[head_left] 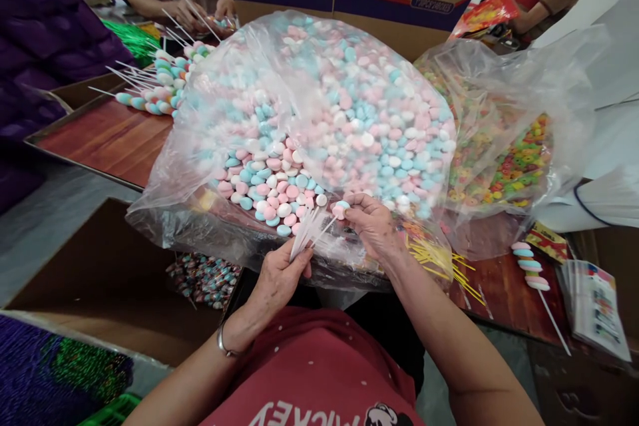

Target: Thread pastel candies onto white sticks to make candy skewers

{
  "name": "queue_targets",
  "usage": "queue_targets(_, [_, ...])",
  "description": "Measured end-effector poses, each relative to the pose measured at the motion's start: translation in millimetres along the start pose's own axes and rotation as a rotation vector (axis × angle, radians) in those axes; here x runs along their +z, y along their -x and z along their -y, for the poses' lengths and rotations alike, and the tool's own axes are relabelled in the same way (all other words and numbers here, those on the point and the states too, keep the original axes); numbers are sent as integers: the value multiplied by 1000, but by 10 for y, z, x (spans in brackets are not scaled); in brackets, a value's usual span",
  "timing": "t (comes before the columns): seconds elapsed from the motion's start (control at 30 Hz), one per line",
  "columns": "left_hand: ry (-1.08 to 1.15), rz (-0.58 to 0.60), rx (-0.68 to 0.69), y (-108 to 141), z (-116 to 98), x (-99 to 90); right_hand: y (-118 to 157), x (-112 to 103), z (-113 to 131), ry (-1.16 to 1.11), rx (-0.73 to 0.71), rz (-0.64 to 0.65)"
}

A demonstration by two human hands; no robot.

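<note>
As the left hand (278, 277) clasps one stick bundle (303, 234) mid-frame, the right hand (374, 223) pinches at least two candies (339, 211) between fingertips.

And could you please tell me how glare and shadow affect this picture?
In the head view, whitish glare hazes the clear plastic bag, while candies at its mouth show more clearly; also in the head view, the cardboard box at lower left is shadowed inside.
</note>
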State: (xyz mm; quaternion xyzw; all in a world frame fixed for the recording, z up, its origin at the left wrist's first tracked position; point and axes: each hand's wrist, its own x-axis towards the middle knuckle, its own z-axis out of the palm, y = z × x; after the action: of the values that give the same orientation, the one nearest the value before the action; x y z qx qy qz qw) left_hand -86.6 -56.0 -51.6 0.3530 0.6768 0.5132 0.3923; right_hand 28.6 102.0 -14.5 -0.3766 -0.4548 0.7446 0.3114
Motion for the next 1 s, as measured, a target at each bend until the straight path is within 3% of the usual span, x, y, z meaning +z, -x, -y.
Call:
queue_targets(0.3, [120,-40,-40,50,-18,98,90,-67,-183,376,-352,70])
queue_targets(0.53, [161,-28,-47,82,16,100,121,-140,-146,781,-650,146])
queue_targets(0.77, [224,-62,-66,123,44,149,167,-172,-211,993,-942,175])
queue_targets(1.0, [225,-85,-69,138,1,183,264,-104,-288,1136,-1001,227])
